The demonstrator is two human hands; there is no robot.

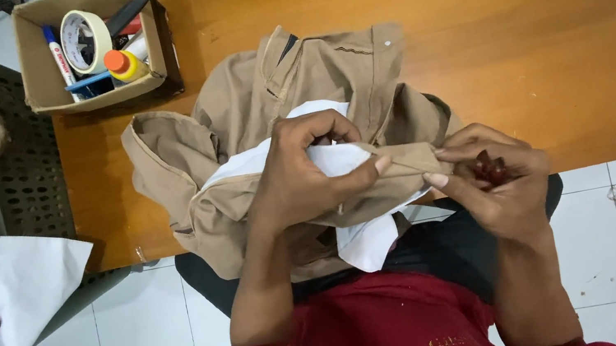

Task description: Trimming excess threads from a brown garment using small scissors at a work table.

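Both hands bent inward, left hand (299,170) pinching khaki garment (274,120), right hand (497,179) closed around dark red tool (490,167).

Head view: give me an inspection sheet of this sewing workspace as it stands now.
Surface: orange-brown wooden table, right half bare.
Job's things: crumpled khaki cloth garment with white lining fabric lies at the table's near edge.
Clutter: open cardboard box at the far left corner holds a roll of pale tape, a marker pen and an orange-capped yellow bottle.
Grippers: left hand pinches a khaki fold; right hand holds the fold's end, with a small dark reddish tool in its palm.
Cables: nothing seen.
Surroundings: green perforated plastic chair on the left with more khaki and white cloth; white tiled floor.
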